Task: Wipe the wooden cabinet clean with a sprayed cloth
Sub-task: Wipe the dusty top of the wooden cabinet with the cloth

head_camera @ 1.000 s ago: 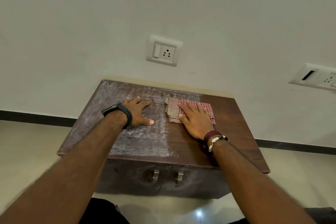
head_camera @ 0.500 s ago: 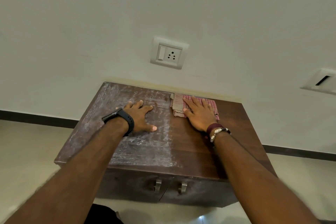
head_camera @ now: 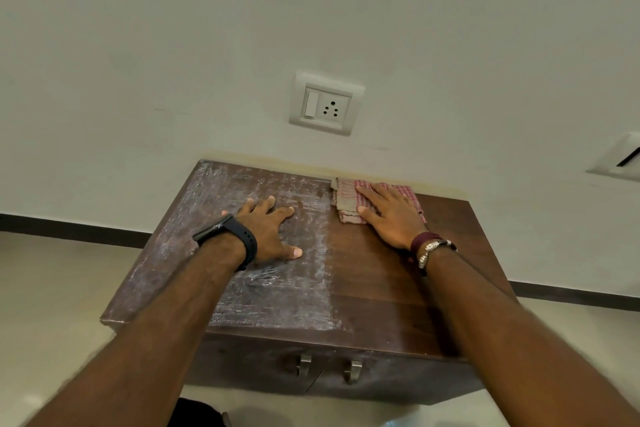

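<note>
Wall (head_camera: 207,45): one, pale, behind the cabinet, with a dark skirting strip along its foot.
Floor (head_camera: 52,288): one, light tiles, showing left and right of the cabinet.
Cabinet (head_camera: 377,298): one, dark wood, its far edge against the wall. The left part of its top is covered with whitish streaks, while the right part is bare dark wood; the border between them runs from far edge to near edge, about the middle.
Doors: two on the front, meeting at the centre.
Arms: two, reaching in from the near edge, one on each side.
Left hand (head_camera: 268,230): open, palm down, fingers spread flat on the streaked part of the top, left of centre.
Right hand (head_camera: 389,215): open, fingers straight, pressing flat on the cloth.
Cloth (head_camera: 344,199): one, folded, red-and-white check with a pale band on its left side. It lies at the far edge of the top, just right of centre, its left side at the streak border. The right hand covers most of it.
Socket (head_camera: 327,103): one white plate with one switch and one three-hole outlet, on the wall above the far edge. A second white plate (head_camera: 620,158) is cut off at the right.
Watch (head_camera: 230,236): one, black, on the left wrist.
Bracelets (head_camera: 429,246): one maroon band and one silvery chain, on the right wrist.
Handles (head_camera: 304,365): two, metal, side by side at the centre of the front, one per door.
</note>
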